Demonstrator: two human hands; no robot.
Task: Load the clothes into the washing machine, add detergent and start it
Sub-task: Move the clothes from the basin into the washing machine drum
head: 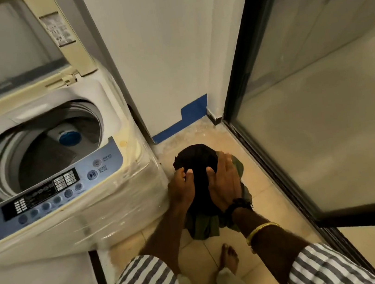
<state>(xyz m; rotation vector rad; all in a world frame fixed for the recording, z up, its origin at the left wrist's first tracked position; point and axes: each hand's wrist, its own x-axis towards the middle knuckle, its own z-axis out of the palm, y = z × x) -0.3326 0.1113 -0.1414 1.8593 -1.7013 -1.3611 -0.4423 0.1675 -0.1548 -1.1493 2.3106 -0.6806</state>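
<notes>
**Obs. 1:** While both arms reached down to the floor at the right of the washing machine (58,161), the step in hand read as loading: picking up the clothes (197,164), a dark bundle with olive-green cloth under and around it. It lay on the tiled floor (269,192) just beside the machine's near right corner.

**Obs. 2:** Fingers?

**Obs. 1:** Left hand (181,186) on the left flank of the bundle, thumb and fingers curled into the black cloth, so gripping it. Right hand (224,182) lay flat across the top and right side, fingers straight and together, pressing more than clutching. Could not tell whether the bundle had left the floor.

**Obs. 2:** Machine ready?

**Obs. 1:** Lid (4,47) stood raised at the far side; drum (41,149) open, with a blue cap (70,137) on its far wall. Something dark seemed to lie in the bottom; blur, not sure. Control panel (50,194) ran along the near edge, start/pause button (92,174) toward its right end. No detergent in view.

**Obs. 2:** Next move, in your judgement?

**Obs. 1:** Gather the loose green ends, lift, swing left over the panel, drop into the drum. Trailing cloth might snag on the rim. A glass door (321,97) stood close on the right, leaving little elbow room.
</notes>
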